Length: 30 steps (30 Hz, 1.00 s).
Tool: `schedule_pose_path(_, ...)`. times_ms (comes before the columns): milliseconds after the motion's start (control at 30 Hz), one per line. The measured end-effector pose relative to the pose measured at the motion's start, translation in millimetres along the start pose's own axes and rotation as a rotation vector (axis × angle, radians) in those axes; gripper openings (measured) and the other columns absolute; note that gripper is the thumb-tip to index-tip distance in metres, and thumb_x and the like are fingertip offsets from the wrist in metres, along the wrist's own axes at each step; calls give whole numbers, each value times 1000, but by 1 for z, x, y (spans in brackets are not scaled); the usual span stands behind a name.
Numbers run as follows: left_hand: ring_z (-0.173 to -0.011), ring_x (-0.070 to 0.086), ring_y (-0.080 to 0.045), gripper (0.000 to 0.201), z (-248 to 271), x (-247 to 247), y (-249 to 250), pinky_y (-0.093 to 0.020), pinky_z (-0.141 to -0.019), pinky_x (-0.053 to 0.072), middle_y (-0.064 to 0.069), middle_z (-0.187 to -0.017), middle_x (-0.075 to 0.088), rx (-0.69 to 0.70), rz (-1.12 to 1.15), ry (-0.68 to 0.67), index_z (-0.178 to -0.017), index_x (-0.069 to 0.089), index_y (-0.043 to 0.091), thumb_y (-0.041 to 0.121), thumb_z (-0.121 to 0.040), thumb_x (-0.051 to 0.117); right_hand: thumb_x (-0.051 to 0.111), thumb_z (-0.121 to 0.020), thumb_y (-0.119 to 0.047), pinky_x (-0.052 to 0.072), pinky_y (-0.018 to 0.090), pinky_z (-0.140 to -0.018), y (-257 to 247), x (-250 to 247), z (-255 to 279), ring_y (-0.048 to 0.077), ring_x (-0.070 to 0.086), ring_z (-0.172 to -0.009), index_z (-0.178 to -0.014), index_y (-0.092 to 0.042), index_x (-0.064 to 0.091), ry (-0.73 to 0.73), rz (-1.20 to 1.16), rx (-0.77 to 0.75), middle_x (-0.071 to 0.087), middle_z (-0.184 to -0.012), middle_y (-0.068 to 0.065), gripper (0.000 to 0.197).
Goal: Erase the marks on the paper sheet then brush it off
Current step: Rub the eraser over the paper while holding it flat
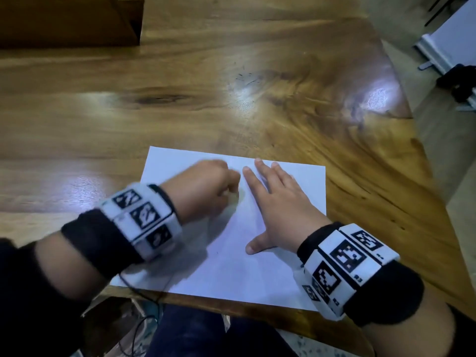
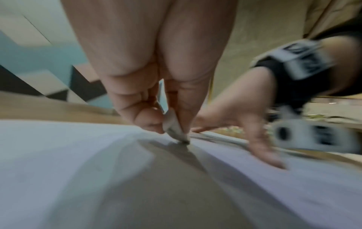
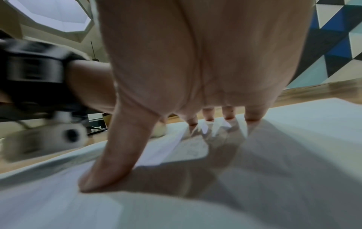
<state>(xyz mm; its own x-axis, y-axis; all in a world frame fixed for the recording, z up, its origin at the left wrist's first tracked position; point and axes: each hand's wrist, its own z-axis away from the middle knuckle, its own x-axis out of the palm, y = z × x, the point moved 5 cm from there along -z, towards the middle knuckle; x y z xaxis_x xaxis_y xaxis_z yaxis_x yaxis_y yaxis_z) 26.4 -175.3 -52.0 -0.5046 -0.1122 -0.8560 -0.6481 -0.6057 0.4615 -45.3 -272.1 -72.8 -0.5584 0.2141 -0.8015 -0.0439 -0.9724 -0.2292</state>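
A white paper sheet (image 1: 257, 266) lies at the near edge of the wooden table (image 1: 180, 99). My left hand (image 1: 208, 186) is curled over the sheet's upper middle and pinches a small whitish eraser (image 2: 175, 128), whose tip touches the paper sheet (image 2: 58, 155). The left hand is motion-blurred. My right hand (image 1: 278, 202) lies flat on the sheet just right of the left, fingers spread and straight, thumb (image 3: 117, 155) pressed down on the paper sheet (image 3: 293, 155). Faint pencil traces (image 3: 192, 148) show near the right fingertips. The eraser (image 3: 159, 131) shows beyond the thumb.
A dark wooden block (image 1: 69, 21) stands at the table's far left. The table's right edge (image 1: 425, 155) curves away to the floor, where white and black equipment (image 1: 453, 60) sits. Small dark eraser crumbs (image 1: 246, 76) lie on the table beyond the sheet. My legs (image 1: 206, 336) are below the near edge.
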Motion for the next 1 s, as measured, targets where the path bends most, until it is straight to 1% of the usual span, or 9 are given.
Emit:
schedule_pose_path(100,-68,43,-22,5,2,1,-6,-25,-61,27,-3,-75,47,-3,44,79,-74,57,14,15,-78,54,78,-64,-56,-5,38,-118,0,0,0,22,-26,-142,-147,-25,-22,-14,0,2,-31,-154,-2,134)
schedule_pose_path(167,-62,42,-17,13,28,16,3,-23,-57,25,3,-69,40,62,102,17,-68,55,17,24,-76,47,78,-64,-56,-6,38,-118,1,0,1,22,-26,-142,-147,-24,-22,-19,-9,4,-31,-154,-2,134)
schedule_pose_path(300,-65,44,-10,16,62,34,9,-23,-62,34,12,-69,40,145,139,-145,-79,61,18,30,-79,50,77,-64,-56,-7,38,-118,0,0,1,23,-27,-141,-147,-23,-22,-19,-2,3,-32,-153,-2,133)
schedule_pose_path(433,-68,49,-23,8,20,1,-3,-26,-63,34,1,-72,44,16,81,43,-74,59,14,21,-78,58,77,-64,-57,-7,38,-118,0,1,0,23,-27,-142,-147,-24,-23,-21,3,5,-32,-153,-2,134)
schedule_pose_path(533,-68,48,-24,8,13,2,-3,-24,-61,29,-2,-74,46,2,93,109,-72,59,15,20,-79,59,78,-64,-56,-8,37,-118,1,1,0,22,-27,-141,-147,-25,-23,-26,-12,7,-33,-153,-3,134)
schedule_pose_path(600,-60,45,-19,15,36,14,6,-23,-56,28,2,-68,43,88,143,38,-64,54,19,22,-78,57,78,-64,-55,-8,37,-118,0,1,1,21,-27,-141,-147,-25,-22,-26,-25,5,-32,-153,-3,134)
schedule_pose_path(733,-61,43,-6,9,65,31,14,-11,-60,34,10,-69,41,108,208,-173,-71,62,20,21,-78,57,79,-64,-54,-9,36,-117,0,0,2,21,-28,-141,-147,-25,-21,-33,-35,5,-32,-153,-4,133)
schedule_pose_path(900,-69,48,-22,5,15,3,-1,-25,-63,32,-1,-74,47,1,83,53,-76,60,14,18,-79,59,78,-64,-55,-10,36,-117,0,0,1,21,-28,-141,-147,-26,-23,-37,-31,6,-34,-152,-4,133)
schedule_pose_path(1000,-62,47,-22,7,24,17,1,-24,-58,33,0,-69,47,24,49,25,-71,58,13,16,-77,57,78,-64,-55,-9,36,-117,1,1,2,21,-29,-141,-147,-26,-23,-48,-33,7,-34,-152,-4,134)
